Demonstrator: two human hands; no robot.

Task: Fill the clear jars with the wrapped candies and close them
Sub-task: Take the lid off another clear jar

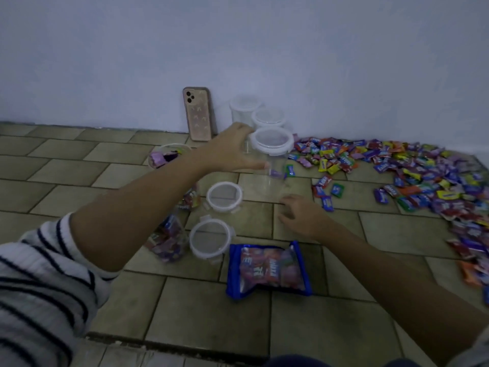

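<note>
— At twelve o'clock?
— Plain bluish-white wall [238, 35], bare, dimly lit.
— From nine round to three?
— Tiled floor [198, 313]: olive-tan slabs, dark grout, staggered rows, meeting the wall along a dark seam.
— At six?
— Step edge [158, 343], paler tiles below.

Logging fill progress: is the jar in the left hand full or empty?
Empty, apparently: the jar in the left hand shows tiles through its clear wall, lid on.

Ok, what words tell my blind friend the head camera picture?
A person's left hand grips a lidded clear jar; the open right hand hovers near it. Wrapped candies lie heaped on the floor at right, two loose lids at left.
</note>
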